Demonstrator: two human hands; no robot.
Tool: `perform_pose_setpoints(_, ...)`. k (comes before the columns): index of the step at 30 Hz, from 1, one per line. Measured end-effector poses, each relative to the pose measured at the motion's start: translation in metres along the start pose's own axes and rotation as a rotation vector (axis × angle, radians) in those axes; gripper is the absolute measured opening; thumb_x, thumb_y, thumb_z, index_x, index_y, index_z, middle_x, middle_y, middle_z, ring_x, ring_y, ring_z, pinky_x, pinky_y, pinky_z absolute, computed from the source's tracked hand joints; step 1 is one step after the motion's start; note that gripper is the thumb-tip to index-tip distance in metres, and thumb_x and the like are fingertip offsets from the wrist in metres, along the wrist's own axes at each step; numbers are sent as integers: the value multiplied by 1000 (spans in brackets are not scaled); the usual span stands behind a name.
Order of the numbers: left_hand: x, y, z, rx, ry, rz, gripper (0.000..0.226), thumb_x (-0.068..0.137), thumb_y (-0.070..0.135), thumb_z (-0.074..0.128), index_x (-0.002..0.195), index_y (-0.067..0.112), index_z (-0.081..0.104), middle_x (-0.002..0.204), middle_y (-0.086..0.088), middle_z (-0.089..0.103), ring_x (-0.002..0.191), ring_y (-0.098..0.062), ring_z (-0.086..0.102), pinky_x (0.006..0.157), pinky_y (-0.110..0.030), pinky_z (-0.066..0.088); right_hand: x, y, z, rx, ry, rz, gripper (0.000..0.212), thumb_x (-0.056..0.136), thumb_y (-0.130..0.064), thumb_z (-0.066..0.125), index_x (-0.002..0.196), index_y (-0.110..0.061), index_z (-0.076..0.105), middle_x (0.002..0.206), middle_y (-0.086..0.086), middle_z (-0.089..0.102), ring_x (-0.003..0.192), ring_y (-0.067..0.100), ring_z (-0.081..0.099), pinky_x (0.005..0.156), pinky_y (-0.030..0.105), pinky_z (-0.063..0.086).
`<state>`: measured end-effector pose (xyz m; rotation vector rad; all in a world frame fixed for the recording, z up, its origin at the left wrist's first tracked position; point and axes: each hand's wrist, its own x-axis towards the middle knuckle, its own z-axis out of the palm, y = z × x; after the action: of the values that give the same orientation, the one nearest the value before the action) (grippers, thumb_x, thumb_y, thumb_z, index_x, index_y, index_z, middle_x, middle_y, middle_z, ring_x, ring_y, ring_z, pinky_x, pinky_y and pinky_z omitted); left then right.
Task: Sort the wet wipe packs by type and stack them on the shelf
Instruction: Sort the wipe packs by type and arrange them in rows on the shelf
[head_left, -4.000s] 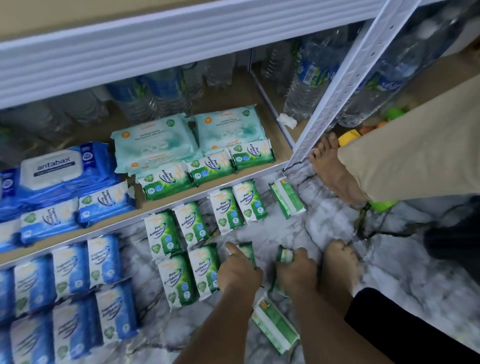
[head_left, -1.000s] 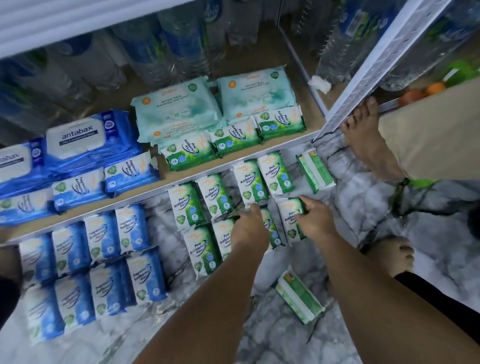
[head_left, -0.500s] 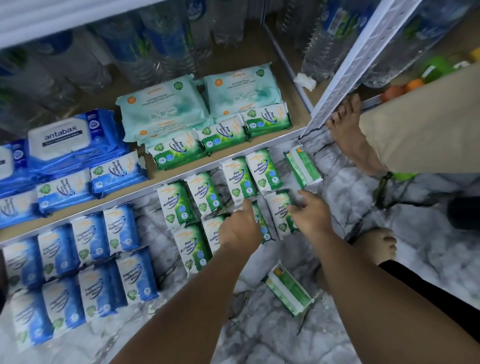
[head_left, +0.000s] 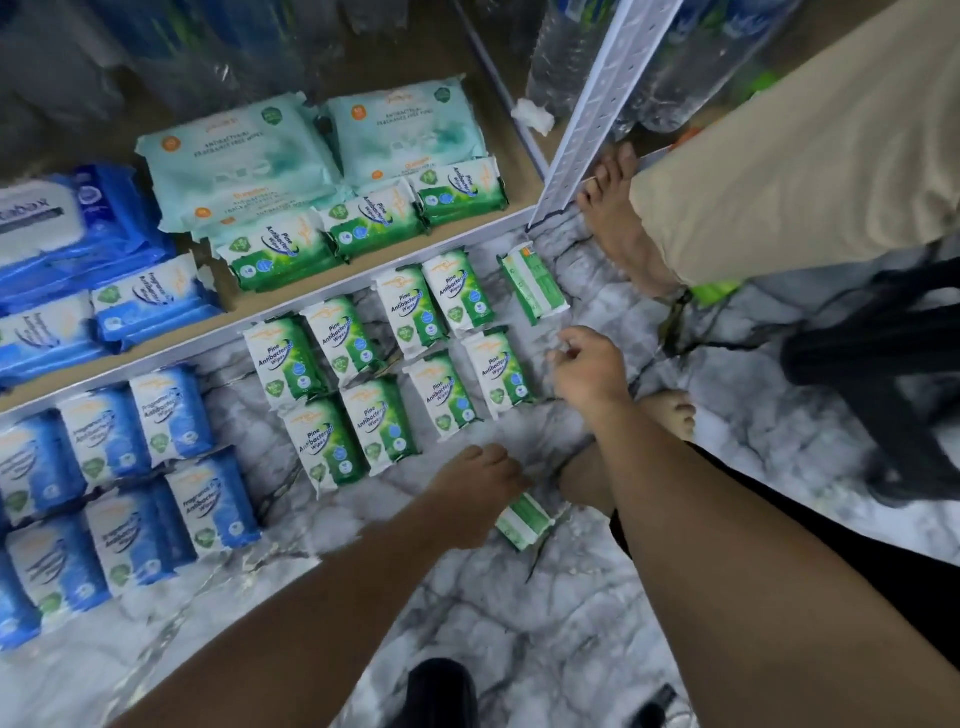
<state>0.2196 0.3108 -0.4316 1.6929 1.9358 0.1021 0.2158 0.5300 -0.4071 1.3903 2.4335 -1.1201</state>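
Your left hand (head_left: 480, 493) lies over a loose green pack (head_left: 522, 522).
Whether it grips is unclear; your right hand (head_left: 589, 371) hovers loosely curled, holding nothing, beside the floor's green packs (head_left: 439, 400).

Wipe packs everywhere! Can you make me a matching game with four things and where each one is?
Things:
1. pale teal packs
2. blue floor packs
3. left hand
4. right hand

Places:
A. over a lone green pack
B. on the shelf
C. left of the green rows
D. at the right end of the green rows, holding nothing

Pairs: 1-B, 2-C, 3-A, 4-D.
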Motion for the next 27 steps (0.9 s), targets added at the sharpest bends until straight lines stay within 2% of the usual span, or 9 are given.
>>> perform_pose_setpoints(3, 7, 7, 17, 89, -9, 49, 69, 58, 27, 76, 125, 23, 59, 114, -1, 61, 105, -27, 56, 88, -37, 46, 13, 1, 6, 24, -17, 5, 32, 89, -21, 59, 119, -16, 69, 113, 8, 72, 106, 26, 68, 93, 43, 56)
perform_pose_setpoints(6, 15, 8, 17, 89, 11, 36, 52, 61, 30, 74, 113, 26, 68, 108, 0, 61, 100, -26, 55, 90, -37, 42, 30, -10, 9, -55, -5, -52, 33, 90, -27, 61, 121, -19, 66, 106, 7, 72, 99, 27, 67, 89, 38, 56)
perform_pose_setpoints(8, 18, 7, 10, 40, 50, 1, 49, 59, 33, 73, 107, 24, 72, 104, -1, 62, 95, -26, 55, 89, -37, 43, 45, -17, 12, -99, 1, -85, 39, 90, -31, 63, 128, -21, 63, 113, 8, 68, 106, 29, 64, 91, 36, 54)
perform_pose_setpoints(12, 19, -11, -1, -116, 204, -94, 58, 57, 31, 76, 115, 22, 71, 105, -2, 64, 100, -28, 58, 92, -40, 48, 73, -32, 19, -357, -11, -78, 61, 96, -42, 58, 151, -21, 40, 143, 11, 43, 132, 36, 41, 105, 49, 43)
perform_pose_setpoints(16, 18, -26, -7, -166, 213, -163, 56, 63, 29, 76, 118, 22, 70, 110, -1, 64, 106, -28, 56, 93, -40, 49, 92, -38, 31, -508, -121, -62, 73, 99, -44, 53, 159, -27, 15, 155, 8, 29, 137, 38, 33, 104, 54, 36)
perform_pose_setpoints(21, 14, -25, -12, -234, 231, -146, 56, 67, 30, 76, 122, 22, 67, 112, 0, 62, 108, -26, 54, 94, -39, 48, 95, -37, 33, -497, 0, -92, 62, 93, -32, 64, 149, -25, 36, 139, 13, 47, 129, 39, 45, 100, 51, 39)
perform_pose_setpoints(23, 8, -23, -13, -318, 220, -155, 54, 68, 32, 73, 121, 23, 68, 112, 1, 62, 106, -25, 55, 94, -37, 48, 89, -35, 29, -473, -15, -56, 58, 90, -34, 67, 143, -25, 45, 132, 11, 55, 126, 36, 51, 102, 48, 41)
perform_pose_setpoints(25, 0, -21, -16, -436, 221, -171, 50, 67, 30, 72, 117, 22, 70, 108, 0, 65, 102, -23, 59, 92, -36, 51, 80, -35, 22, -304, -55, 14, 48, 84, -35, 70, 130, -27, 58, 119, 4, 63, 114, 29, 61, 97, 42, 50)
perform_pose_setpoints(27, -13, -18, -26, -673, 205, -243, 43, 70, 23, 77, 112, 16, 74, 104, -4, 68, 99, -22, 63, 87, -35, 53, 63, -38, 12, 47, -102, 119, 27, 81, -29, 74, 106, -23, 68, 98, 0, 67, 88, 24, 65, 76, 37, 55)
